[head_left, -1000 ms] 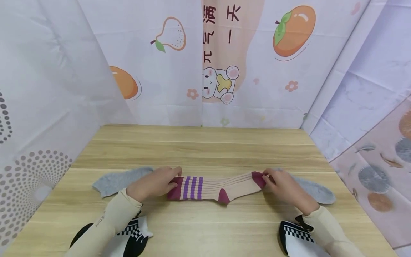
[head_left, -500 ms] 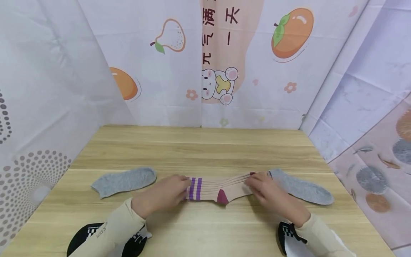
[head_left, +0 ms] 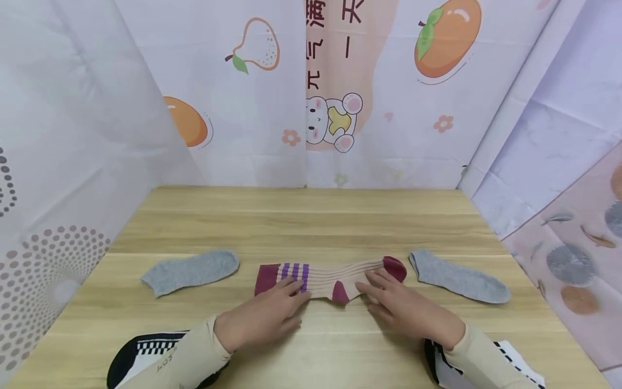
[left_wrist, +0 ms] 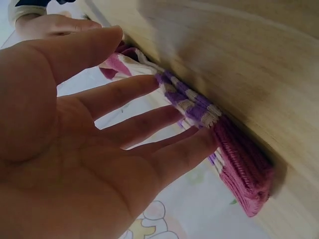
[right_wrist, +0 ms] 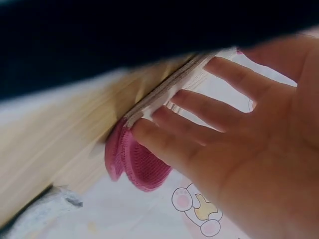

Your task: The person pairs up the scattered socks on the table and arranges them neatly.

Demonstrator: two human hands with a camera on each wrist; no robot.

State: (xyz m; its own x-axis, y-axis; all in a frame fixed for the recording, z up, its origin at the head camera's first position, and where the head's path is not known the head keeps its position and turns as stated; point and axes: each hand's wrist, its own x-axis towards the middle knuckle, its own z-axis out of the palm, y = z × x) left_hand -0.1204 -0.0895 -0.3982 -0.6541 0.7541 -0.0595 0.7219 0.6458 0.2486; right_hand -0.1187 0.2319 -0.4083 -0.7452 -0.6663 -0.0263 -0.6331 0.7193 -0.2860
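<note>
A beige ribbed sock (head_left: 320, 276) with a maroon cuff, heel and toe and purple stripes lies flat across the middle of the wooden table. On its striped end rest the fingertips of my left hand (head_left: 264, 316), spread and nearly straight. My right hand (head_left: 408, 305) touches the foot part between heel and toe, fingers extended. In the left wrist view the left hand (left_wrist: 99, 134) shows an uncurled palm, its fingertips against the sock's stripes and maroon cuff (left_wrist: 244, 169). The right wrist view has the right hand (right_wrist: 234, 129) with fingers on the sock beside its maroon toe (right_wrist: 144, 164).
One grey sock (head_left: 194, 271) lies to the left and another grey sock (head_left: 459, 276) to the right. Black-and-white checked socks (head_left: 150, 346) lie near the front, partly under the forearms; the right-hand one (head_left: 522, 364) shows beside the sleeve. Printed curtains (head_left: 243, 129) enclose the table.
Both hands have let go of the sock's ends and slid inward and nearer along it, fingers now straighter. The maroon cuff and toe are uncovered; the sock itself stays about in place.
</note>
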